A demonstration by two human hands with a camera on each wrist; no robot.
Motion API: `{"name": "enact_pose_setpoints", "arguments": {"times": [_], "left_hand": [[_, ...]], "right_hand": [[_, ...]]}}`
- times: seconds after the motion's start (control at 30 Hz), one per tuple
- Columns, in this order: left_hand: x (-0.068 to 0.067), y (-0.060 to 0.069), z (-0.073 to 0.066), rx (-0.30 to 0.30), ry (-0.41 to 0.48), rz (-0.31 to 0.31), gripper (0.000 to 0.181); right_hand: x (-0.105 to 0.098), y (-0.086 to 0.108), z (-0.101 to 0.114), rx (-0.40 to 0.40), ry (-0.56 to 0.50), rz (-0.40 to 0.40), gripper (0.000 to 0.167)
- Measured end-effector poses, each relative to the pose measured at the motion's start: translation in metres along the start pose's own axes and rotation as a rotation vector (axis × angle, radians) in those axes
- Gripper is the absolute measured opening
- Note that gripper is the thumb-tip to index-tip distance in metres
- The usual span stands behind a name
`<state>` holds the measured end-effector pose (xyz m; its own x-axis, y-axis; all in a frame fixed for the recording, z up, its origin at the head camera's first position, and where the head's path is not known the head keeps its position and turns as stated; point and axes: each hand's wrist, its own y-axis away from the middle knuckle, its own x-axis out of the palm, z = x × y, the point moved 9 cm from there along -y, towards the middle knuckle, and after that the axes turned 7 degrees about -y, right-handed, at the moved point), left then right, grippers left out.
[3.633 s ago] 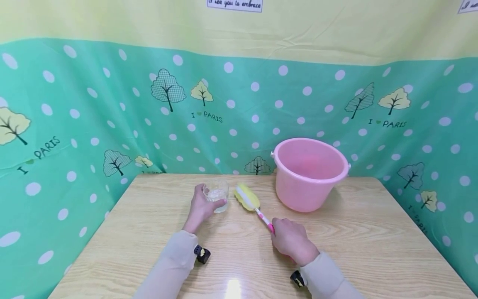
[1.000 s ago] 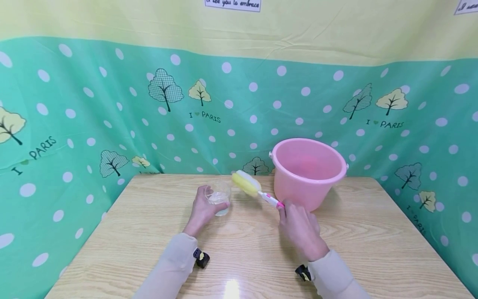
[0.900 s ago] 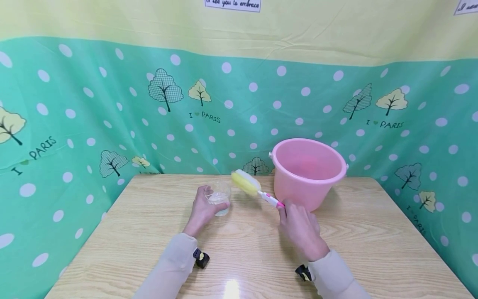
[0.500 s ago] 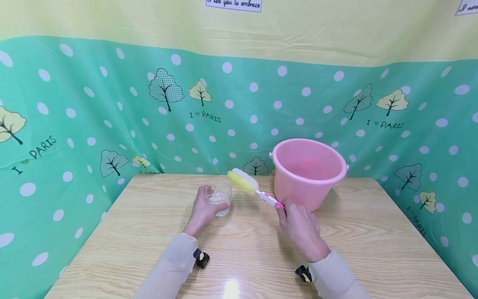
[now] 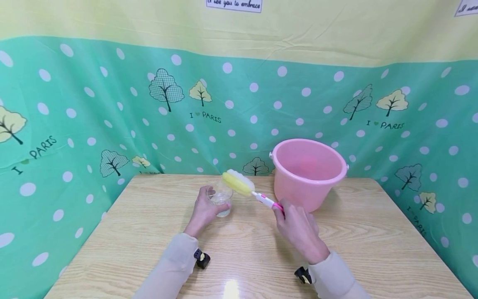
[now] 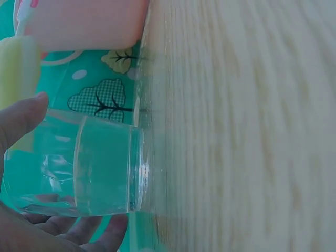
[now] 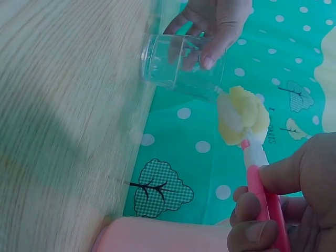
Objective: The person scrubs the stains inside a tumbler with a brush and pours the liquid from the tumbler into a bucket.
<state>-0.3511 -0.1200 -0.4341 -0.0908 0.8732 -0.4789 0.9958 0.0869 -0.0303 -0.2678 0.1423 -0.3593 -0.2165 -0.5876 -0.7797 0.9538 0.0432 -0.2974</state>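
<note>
Upright on the table stands a clear drinking glass (image 5: 225,211). My left hand (image 5: 203,211) grips it from the left side, the thumb in front and the fingers round behind. A line runs round the glass (image 6: 105,163) in the left wrist view; I cannot tell for certain whether it is a liquid level. My right hand (image 5: 298,230) holds a bottle brush (image 5: 239,183) by its pink and white handle. The brush's yellow and white sponge head points up and left, its tip over the far right side of the glass rim. From the right wrist, the sponge (image 7: 244,115) appears just beyond the glass mouth.
A pink bucket (image 5: 295,193) stands behind and right of my right hand, close to the brush handle. The light wood table (image 5: 123,249) ends at a green and yellow patterned cloth (image 5: 149,133) hung behind and at both sides.
Over the last second the brush has moved left, its head now reaching the glass rim. Earlier the sponge was lower and right of the glass. The left hand keeps its grip on the glass.
</note>
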Motion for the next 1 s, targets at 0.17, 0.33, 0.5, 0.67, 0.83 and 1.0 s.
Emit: {"name": "enact_pose_setpoints", "arguments": {"times": [0.17,0.33,0.5,0.67,0.83,1.0], "left_hand": [[0.0,0.001,0.0,0.004,0.003,0.006,0.093],[0.0,0.001,0.001,0.01,0.009,0.01,0.092],[0.0,0.002,0.001,0.008,0.011,0.014,0.092],[-0.001,0.002,0.0,0.019,0.02,0.01,0.091],[-0.002,0.002,-0.001,0.023,0.025,0.009,0.088],[0.0,0.003,0.0,0.021,0.022,0.013,0.087]], "right_hand": [[0.002,0.001,0.003,-0.009,-0.004,0.013,0.021],[0.005,0.002,0.006,-0.03,0.005,0.021,0.02],[0.006,0.003,0.008,-0.053,0.024,0.01,0.017],[0.009,0.002,0.011,-0.058,0.018,0.029,0.015],[0.011,0.001,0.014,-0.058,0.025,0.043,0.016],[0.011,0.001,0.014,-0.067,0.036,0.051,0.016]]}}
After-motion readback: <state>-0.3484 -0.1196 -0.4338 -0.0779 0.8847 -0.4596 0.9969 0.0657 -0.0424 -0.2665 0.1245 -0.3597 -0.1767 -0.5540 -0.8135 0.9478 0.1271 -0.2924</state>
